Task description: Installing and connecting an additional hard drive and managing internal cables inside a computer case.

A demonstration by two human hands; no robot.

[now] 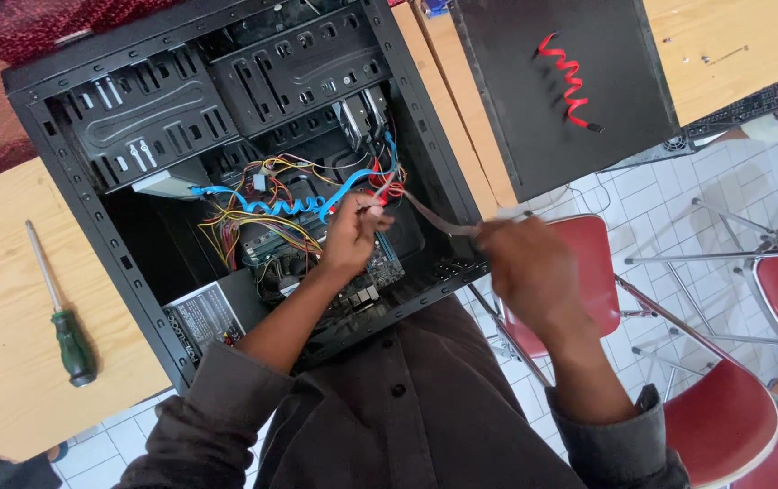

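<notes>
An open black computer case (90, 217) lies on a wooden table, full of coloured wires, a coiled blue flat cable (271, 204) and a circuit board. My left hand (353, 240) is inside the case, fingers pinched on one end of a thin flat cable (425, 217) near red wires. My right hand (529, 272), blurred, is closed on the other end of that cable, just past the case's right edge.
A green-handled screwdriver (72, 340) lies on the table (0, 299) left of the case. The black side panel (588, 63) with a coiled red cable (565, 81) rests top right. Red chairs (733, 417) stand on white floor tiles at right.
</notes>
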